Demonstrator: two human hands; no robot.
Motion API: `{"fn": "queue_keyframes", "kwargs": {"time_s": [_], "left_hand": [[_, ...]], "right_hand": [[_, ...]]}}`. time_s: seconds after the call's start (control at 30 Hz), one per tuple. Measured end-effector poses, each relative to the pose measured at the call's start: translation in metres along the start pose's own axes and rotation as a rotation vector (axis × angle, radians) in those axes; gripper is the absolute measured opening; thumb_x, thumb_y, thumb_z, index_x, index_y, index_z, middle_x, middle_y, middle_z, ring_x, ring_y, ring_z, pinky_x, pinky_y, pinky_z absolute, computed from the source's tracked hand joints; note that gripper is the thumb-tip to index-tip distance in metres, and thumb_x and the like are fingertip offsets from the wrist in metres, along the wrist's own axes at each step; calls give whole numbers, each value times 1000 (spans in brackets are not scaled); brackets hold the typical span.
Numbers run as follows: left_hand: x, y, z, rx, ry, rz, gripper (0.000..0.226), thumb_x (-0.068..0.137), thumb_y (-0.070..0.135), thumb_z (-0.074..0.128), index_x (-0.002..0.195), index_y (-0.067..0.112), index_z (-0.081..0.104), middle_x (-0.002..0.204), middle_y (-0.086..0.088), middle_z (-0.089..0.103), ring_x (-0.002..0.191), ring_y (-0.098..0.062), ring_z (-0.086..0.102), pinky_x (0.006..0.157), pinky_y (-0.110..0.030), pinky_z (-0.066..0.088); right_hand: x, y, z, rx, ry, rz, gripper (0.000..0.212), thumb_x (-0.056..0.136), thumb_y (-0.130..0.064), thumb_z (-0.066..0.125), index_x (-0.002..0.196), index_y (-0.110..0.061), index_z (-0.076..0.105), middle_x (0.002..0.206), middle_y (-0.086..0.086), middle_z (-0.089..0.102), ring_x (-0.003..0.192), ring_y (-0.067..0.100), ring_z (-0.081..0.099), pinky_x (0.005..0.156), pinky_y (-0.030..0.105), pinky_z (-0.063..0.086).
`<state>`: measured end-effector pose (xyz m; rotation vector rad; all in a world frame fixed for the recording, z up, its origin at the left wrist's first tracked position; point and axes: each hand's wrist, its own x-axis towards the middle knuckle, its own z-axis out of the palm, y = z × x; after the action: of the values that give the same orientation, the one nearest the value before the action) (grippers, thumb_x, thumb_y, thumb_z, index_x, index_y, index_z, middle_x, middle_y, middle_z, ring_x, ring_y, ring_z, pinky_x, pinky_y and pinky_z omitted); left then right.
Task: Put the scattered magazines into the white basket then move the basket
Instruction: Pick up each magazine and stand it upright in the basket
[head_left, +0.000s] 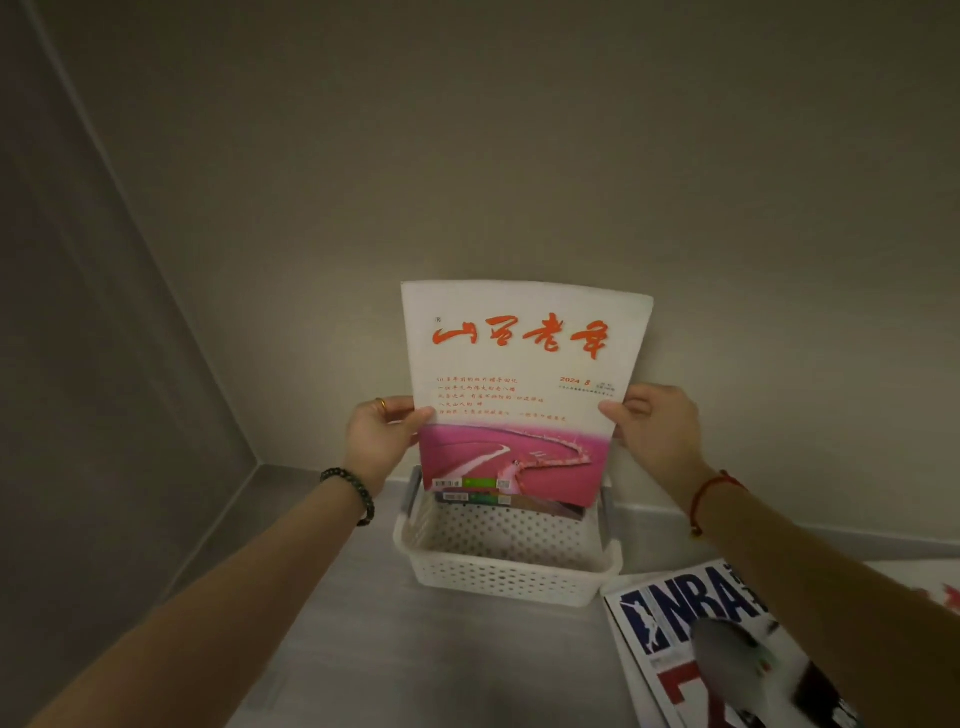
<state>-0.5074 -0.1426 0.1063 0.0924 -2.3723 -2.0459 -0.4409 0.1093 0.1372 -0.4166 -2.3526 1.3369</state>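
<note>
Seemingly a home's room corner: plain beige walls (519, 130), grey floor (337, 623), white basket (509, 577) and NBA magazine (675, 618) on it.

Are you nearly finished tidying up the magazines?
Partway. At least one dark-covered magazine already stands in the white perforated plastic basket. The left hand and right hand hold the white-and-pink magazine upright over it. The blue-and-white NBA magazine waits on the floor, and the basket needs moving.
</note>
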Motion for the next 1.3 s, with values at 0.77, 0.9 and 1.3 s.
{"fn": "queue_keyframes", "kwargs": {"time_s": [0.77, 0.9, 1.3], "left_hand": [[29, -49, 30, 70, 108, -82, 33, 87, 16, 57, 116, 2, 60, 116, -14, 66, 103, -28, 63, 93, -44, 51], [23, -46, 33, 99, 117, -94, 36, 85, 20, 60, 117, 3, 59, 116, -14, 66, 104, -27, 62, 94, -45, 51], [-62, -33, 43, -137, 30, -200, 24, 87, 17, 58, 102, -1, 57, 96, -14, 67, 96, -27, 63, 86, -35, 54]], "right_hand": [[28, 59, 41, 53, 122, 143, 8, 79, -12, 66, 71, -11, 65, 69, 8, 66, 71, 30, 69, 71, 40, 58], [26, 64, 34, 30, 58, 132, 8, 80, -15, 65, 79, -8, 69, 69, 6, 67, 68, 28, 68, 71, 39, 58], [-45, 107, -102, -31, -113, 191, 26, 78, -5, 66, 104, -5, 64, 73, 7, 68, 49, 6, 66, 46, 11, 52]]}}
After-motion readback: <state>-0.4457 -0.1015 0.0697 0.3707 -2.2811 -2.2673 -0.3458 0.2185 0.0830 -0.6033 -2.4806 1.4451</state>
